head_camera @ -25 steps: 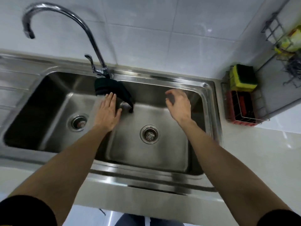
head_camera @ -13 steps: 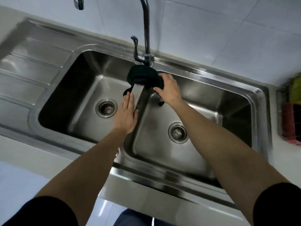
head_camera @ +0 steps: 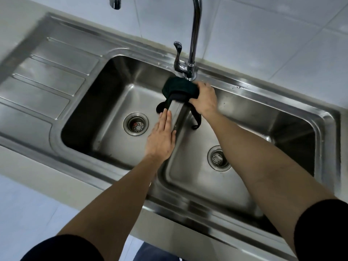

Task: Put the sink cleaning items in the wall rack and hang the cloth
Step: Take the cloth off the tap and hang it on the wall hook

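Already the dark cloth (head_camera: 178, 87) lies draped over the far end of the divider (head_camera: 178, 117) between the two basins, just below the tap (head_camera: 190, 72). Right hand (head_camera: 204, 99) is nearer, fingers closed on its right edge; left hand (head_camera: 161, 137) rests flat, fingers straight, on the divider just short of it.

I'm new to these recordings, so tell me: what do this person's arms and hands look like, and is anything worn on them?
Two bare hands, left hand and right hand, with no gloves, rings or watch visible. The forearms are uncovered. Black sleeves end near the elbows on both arms.
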Motion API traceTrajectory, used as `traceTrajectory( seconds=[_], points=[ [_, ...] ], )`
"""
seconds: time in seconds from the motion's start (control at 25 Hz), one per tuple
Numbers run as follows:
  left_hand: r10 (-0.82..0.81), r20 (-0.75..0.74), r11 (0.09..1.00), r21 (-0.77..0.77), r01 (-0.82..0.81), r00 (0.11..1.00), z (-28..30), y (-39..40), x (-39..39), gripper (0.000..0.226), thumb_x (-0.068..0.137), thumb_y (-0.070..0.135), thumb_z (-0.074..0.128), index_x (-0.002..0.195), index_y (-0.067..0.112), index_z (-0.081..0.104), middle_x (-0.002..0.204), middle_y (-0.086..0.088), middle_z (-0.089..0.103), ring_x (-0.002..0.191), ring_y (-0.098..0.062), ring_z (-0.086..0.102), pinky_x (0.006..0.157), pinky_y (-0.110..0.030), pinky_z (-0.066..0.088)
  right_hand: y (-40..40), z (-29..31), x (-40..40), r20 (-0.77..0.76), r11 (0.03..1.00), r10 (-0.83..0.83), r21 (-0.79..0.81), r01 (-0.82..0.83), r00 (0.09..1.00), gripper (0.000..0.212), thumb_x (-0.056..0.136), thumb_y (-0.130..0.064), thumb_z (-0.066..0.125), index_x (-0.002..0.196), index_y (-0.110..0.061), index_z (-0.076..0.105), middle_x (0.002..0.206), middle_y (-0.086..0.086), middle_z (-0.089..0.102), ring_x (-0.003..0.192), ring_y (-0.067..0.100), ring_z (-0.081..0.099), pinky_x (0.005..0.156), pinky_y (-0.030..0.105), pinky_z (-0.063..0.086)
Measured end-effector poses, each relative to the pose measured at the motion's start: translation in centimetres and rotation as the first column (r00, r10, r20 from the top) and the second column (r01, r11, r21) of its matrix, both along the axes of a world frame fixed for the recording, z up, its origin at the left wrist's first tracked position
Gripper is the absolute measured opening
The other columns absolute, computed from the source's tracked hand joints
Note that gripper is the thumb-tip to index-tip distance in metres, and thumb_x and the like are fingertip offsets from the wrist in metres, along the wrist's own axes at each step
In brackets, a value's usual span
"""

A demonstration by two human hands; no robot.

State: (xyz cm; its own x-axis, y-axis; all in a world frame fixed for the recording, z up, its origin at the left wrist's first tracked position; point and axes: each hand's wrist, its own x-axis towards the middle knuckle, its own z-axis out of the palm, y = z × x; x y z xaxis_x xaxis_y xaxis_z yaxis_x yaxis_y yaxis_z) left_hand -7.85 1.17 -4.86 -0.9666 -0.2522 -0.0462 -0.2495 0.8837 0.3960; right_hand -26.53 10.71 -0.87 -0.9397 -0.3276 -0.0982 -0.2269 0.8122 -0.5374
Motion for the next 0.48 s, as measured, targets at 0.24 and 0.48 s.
traceTrajectory(
  seconds=[0.24,0.48],
  points=[
    [-0.022,-0.007,0.998,-0.065,0.022,1.000,0.0,0.0,-0.1,0.061,0.102,0.038,0.018,0.153,0.010,-0.001,0.162,-0.006,-0.002,0.149,-0.017,-0.002,0.118,-0.028,0.001,0.7,1.6,0.8,0.064,0.996,0.000,-0.085,0.005,0.998,0.049,0.074,-0.017,0.076,0.120,-0.023,0.063,0.121,0.003,0.063,0.113,0.025,0.056,0.096,0.034,0.047],
    [0.095,-0.122,0.968,0.242,-0.064,0.988,2.3,-0.9,-1.8,0.072,0.098,0.042,0.038,0.153,0.009,0.006,0.161,-0.011,0.011,0.148,-0.025,0.010,0.121,-0.042,0.014,2.1,4.2,1.0,0.297,0.951,0.128,-0.307,-0.032,0.946,0.048,0.067,-0.012,0.074,0.113,-0.022,0.064,0.111,0.008,0.071,0.104,0.025,0.066,0.100,0.044,0.050]
  ],
)
